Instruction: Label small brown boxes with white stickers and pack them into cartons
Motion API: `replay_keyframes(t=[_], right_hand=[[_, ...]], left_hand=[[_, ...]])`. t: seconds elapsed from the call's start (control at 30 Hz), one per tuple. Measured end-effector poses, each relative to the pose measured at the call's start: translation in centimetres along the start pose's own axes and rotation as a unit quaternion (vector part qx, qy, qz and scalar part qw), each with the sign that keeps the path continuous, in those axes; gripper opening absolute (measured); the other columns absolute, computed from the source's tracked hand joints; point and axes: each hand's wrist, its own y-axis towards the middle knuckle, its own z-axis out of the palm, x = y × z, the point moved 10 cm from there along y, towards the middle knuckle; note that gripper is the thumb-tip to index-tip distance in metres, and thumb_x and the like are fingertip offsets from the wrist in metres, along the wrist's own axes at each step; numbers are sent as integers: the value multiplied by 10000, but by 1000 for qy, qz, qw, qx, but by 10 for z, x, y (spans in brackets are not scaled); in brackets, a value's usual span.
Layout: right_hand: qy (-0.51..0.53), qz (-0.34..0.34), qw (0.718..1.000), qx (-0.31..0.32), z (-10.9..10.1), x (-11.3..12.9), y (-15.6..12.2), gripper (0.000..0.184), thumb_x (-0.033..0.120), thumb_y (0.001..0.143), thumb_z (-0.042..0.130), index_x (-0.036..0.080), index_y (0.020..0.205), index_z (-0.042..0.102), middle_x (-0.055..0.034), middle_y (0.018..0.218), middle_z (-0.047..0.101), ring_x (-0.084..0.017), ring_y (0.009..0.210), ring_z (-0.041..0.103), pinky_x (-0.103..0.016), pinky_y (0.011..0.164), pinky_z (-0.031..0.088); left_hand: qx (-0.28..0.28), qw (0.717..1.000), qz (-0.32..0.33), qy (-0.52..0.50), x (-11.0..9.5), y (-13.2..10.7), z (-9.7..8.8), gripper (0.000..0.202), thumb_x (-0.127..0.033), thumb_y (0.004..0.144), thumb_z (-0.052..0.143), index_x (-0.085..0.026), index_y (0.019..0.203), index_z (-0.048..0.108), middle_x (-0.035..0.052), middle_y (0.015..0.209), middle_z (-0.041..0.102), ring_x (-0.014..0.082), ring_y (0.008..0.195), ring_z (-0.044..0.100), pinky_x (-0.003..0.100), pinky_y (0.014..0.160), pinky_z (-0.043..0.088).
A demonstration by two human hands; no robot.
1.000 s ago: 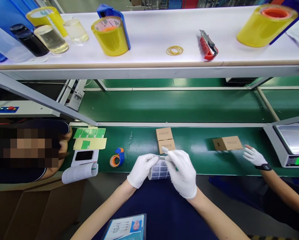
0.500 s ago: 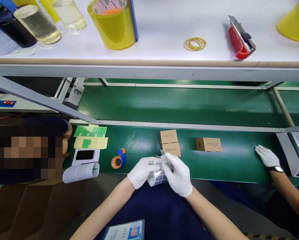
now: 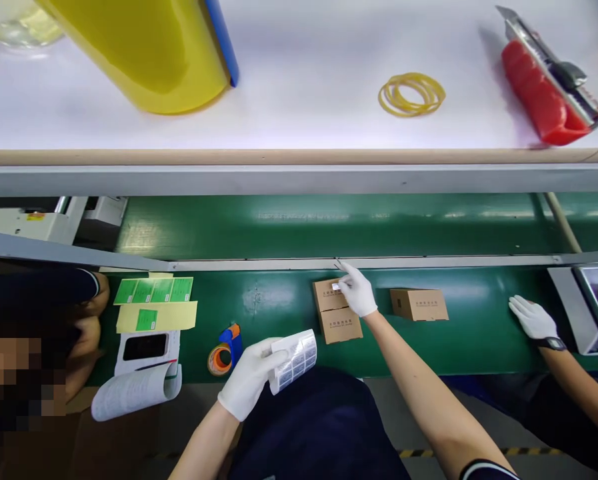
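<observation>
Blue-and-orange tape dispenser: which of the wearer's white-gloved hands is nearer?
Left. The left hand is beside the dispenser; the right hand is farther right, at a brown cardboard box.

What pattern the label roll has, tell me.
Label roll: a grid of greyish rectangles with pale borders, in the head view.

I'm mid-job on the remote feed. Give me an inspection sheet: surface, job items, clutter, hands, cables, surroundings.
Surface: green worktop, scuff mark left of the cartons.
Job's things: label roll; farther carton and nearer carton together; third carton apart, to the right.
Clutter: tape dispenser, smartphone; on the white shelf, rubber bands and a red utility knife, blade exposed.
Hands: gloved left hand holds the label roll; gloved right hand at the farther carton, grip unclear.
Cables: nothing seen.
Surroundings: co-worker's gloved hand near the weighing scale; another person at left.
</observation>
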Motion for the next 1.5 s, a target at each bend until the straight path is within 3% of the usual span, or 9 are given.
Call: replay_keyframes(t=[0.17,0.4,0.53,0.63,0.8,0.93,1.13,1.37,1.5], right_hand=[[-7,1,1000,7,18,-8,3,594,158,846,507,209,1435,554,-88,1190,720,-169,860,700,-391,933,590],[-6,-9,1000,3,18,-8,1,612,149,875,475,209,1482,529,-97,1217,688,-157,805,673,-383,921,579],[-51,-28,998,22,28,7,0,679,112,889,428,249,1554,461,-59,1086,686,-180,917,659,-381,979,552],[-118,-39,992,30,34,15,2,721,99,877,438,251,1582,419,-96,1197,662,-224,1025,630,-409,976,541],[-248,15,965,-82,-13,-3,-6,717,276,839,654,171,1525,473,-192,1286,619,-372,1186,542,-568,1048,455],[-184,66,975,-101,-42,-31,-43,485,307,931,507,135,1378,584,-184,1170,651,-325,1085,606,-530,977,515],[-23,93,995,21,-7,-36,-94,414,281,920,505,194,1310,608,-38,968,732,-207,878,699,-393,912,571],[-11,97,995,35,12,-34,-90,440,232,865,531,198,1296,609,-2,893,737,-188,825,697,-369,895,559],[-25,97,994,37,15,-38,-90,444,215,850,517,225,1282,620,17,856,729,-179,801,690,-340,845,563]], left_hand=[[-3,1000,-12,-8,-1,6,-6,427,-429,812,838,-146,1128,798,140,1050,783,291,938,719,376,837,560],[17,999,-18,-41,-3,6,-5,429,-382,866,800,-168,1236,762,141,1166,773,308,1057,714,394,928,561],[18,999,-18,-32,-5,6,-5,421,-390,885,784,-149,1229,758,152,1190,768,319,1100,709,381,927,561],[9,999,-17,-37,-5,5,-8,429,-389,877,793,-167,1243,754,145,1212,767,323,1124,708,381,934,564],[10,998,-15,-62,-3,1,-11,422,-363,864,808,-176,1238,759,144,1228,766,334,1144,707,414,987,555],[3,998,-8,-68,5,0,-18,394,-357,853,821,-182,1202,773,128,1171,783,310,1064,727,384,930,567],[-1,999,10,-39,15,-2,-25,350,-353,866,806,-159,1156,784,99,983,780,243,871,713,325,789,560],[2,1000,13,-26,18,-10,-24,372,-352,857,809,-130,1155,784,80,843,752,217,748,687,341,791,560],[-4,999,9,-37,21,-10,-28,395,-345,829,833,-136,1162,789,116,977,786,258,875,721,322,797,553]])
